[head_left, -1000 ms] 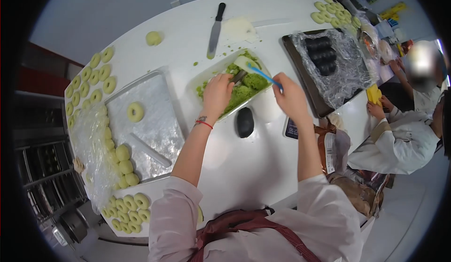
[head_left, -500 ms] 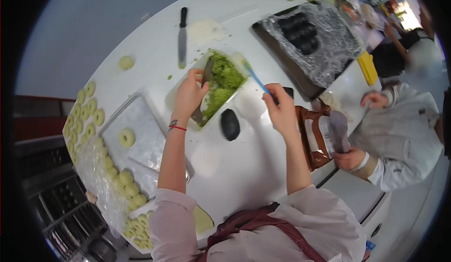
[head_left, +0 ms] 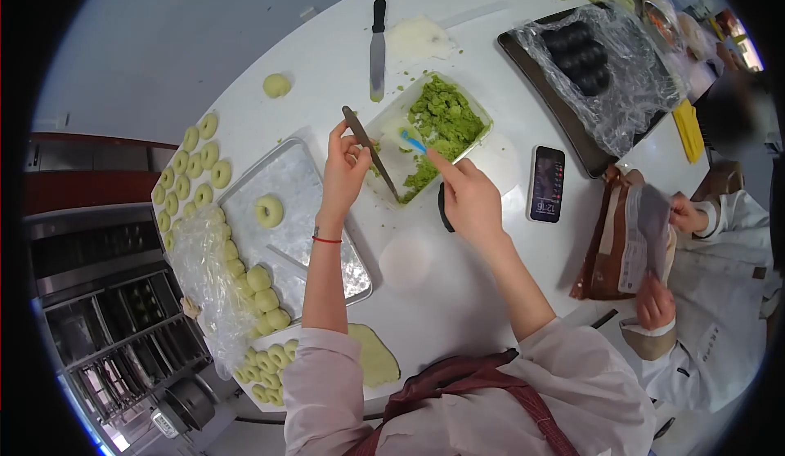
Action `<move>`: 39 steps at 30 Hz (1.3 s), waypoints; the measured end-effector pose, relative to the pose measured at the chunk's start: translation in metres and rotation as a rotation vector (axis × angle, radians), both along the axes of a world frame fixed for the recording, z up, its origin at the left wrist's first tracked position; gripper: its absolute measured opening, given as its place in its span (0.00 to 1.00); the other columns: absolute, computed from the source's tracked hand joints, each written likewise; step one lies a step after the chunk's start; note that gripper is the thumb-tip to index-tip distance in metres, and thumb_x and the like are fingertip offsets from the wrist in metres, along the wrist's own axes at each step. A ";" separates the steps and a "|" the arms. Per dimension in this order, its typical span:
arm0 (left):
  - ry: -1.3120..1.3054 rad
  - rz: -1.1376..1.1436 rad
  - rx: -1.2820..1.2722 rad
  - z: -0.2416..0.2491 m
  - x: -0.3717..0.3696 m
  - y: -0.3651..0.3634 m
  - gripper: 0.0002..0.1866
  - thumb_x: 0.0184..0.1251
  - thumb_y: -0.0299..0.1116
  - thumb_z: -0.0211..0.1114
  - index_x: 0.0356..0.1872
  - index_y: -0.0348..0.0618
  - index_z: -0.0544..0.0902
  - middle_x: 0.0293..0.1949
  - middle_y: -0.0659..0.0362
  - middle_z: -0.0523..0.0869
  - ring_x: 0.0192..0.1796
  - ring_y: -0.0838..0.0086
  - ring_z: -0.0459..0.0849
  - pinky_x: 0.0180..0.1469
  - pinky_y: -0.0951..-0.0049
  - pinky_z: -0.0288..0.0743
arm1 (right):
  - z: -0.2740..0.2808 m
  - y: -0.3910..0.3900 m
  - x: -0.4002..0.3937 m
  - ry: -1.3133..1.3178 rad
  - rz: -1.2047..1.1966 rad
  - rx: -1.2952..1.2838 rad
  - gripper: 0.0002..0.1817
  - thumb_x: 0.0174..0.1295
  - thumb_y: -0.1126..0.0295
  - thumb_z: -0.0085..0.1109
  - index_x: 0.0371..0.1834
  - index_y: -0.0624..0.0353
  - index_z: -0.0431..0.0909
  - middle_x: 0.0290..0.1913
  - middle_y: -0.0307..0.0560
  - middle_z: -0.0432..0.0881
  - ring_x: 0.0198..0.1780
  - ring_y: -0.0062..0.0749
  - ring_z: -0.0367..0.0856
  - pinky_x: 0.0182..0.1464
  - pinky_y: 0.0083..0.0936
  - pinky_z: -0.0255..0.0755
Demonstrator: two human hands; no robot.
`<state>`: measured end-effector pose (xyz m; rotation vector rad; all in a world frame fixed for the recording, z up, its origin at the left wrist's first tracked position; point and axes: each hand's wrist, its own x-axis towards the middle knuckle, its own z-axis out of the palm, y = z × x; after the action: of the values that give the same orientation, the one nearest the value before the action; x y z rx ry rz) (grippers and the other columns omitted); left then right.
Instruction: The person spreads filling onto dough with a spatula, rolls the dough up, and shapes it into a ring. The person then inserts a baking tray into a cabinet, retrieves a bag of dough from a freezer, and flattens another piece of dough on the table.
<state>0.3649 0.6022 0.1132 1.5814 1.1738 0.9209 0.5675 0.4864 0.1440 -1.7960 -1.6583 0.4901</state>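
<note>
My left hand (head_left: 345, 174) is closed around a long, dark, flat strip (head_left: 373, 155), blade-like, slanting over the near-left side of a clear plastic container (head_left: 482, 139). Green crumbly filling (head_left: 446, 117) is heaped toward the far right of that container. In my right hand (head_left: 473, 203) is a spatula with a blue handle (head_left: 414, 142); its pale head, smeared with green, is over the cleared side of the container. A black dough ball (head_left: 444, 209) lies on the table, mostly hidden by my right hand.
A palette knife (head_left: 377, 55) lies beyond the container. To the left, a metal tray (head_left: 327, 211) bears a green dough ring (head_left: 268, 211). A phone (head_left: 546, 185) and a dark tray (head_left: 556, 105) with plastic-wrapped black dough are right. A co-worker's hands hold a brown bag (head_left: 609, 239).
The dark strip has lifted and tilted toward the container's left. The spatula has moved left into the container, and the filling now sits farther right. The co-worker has raised the bag; the view has shifted.
</note>
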 end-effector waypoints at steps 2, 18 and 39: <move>0.012 0.000 0.004 0.001 0.002 -0.002 0.31 0.65 0.21 0.59 0.68 0.40 0.60 0.45 0.60 0.83 0.33 0.85 0.75 0.36 0.82 0.71 | 0.005 -0.001 -0.010 -0.008 -0.046 0.016 0.31 0.56 0.79 0.56 0.65 0.42 0.74 0.34 0.45 0.73 0.35 0.40 0.78 0.35 0.35 0.75; -0.004 0.384 0.191 -0.006 -0.013 -0.026 0.22 0.64 0.24 0.64 0.57 0.35 0.67 0.41 0.57 0.81 0.35 0.80 0.78 0.37 0.80 0.73 | 0.020 -0.006 0.003 -0.163 -0.127 0.045 0.27 0.57 0.81 0.56 0.61 0.47 0.78 0.33 0.46 0.74 0.31 0.41 0.79 0.34 0.35 0.75; 0.091 0.569 -0.312 -0.081 -0.002 -0.089 0.27 0.68 0.46 0.64 0.54 0.32 0.68 0.25 0.56 0.77 0.29 0.64 0.78 0.37 0.65 0.72 | 0.002 -0.035 0.019 -0.006 -0.202 0.042 0.25 0.63 0.79 0.54 0.63 0.42 0.77 0.37 0.48 0.77 0.32 0.42 0.77 0.38 0.34 0.71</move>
<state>0.3630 0.5129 0.0323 1.0608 1.7867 0.9632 0.5861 0.4518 0.1459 -1.9100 -1.4605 0.3582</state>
